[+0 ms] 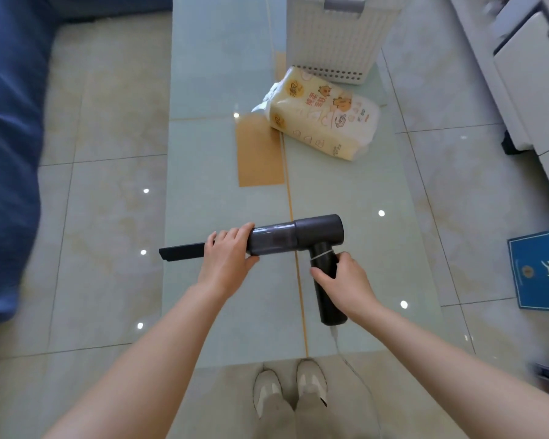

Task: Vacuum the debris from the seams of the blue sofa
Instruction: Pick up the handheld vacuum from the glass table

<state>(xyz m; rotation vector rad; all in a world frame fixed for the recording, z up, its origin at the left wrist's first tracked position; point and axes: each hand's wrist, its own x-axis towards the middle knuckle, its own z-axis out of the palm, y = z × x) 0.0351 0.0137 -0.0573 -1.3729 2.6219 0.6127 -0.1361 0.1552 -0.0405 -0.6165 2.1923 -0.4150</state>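
Holding a small handheld vacuum over a glass table, a person stands at the near end of the table. The vacuum is dark grey, smooth plastic, and shaped like a hair dryer: a round tube lying sideways with a round handle going down from it. A long, flat, black nozzle sticks out to the left.

The left hand wraps around the spot where the nozzle joins the tube, fingers curled over the top and thumb under it. The right hand grips the handle, with fingers and thumb closed around it. A thin white cord hangs down from the handle's bottom end.

The blue sofa is far off to the left, soft cloth, blurry at the edge of the view. The vacuum is well apart from it.

The table top is smooth, shiny and pale green, and you can see through it. Farther along the table lies a soft yellow and white pack of tissues. Past it stands a white plastic basket with rows of little holes. A flat blue book lies on the shiny tile floor to the right. Two pale shoes show under the glass.
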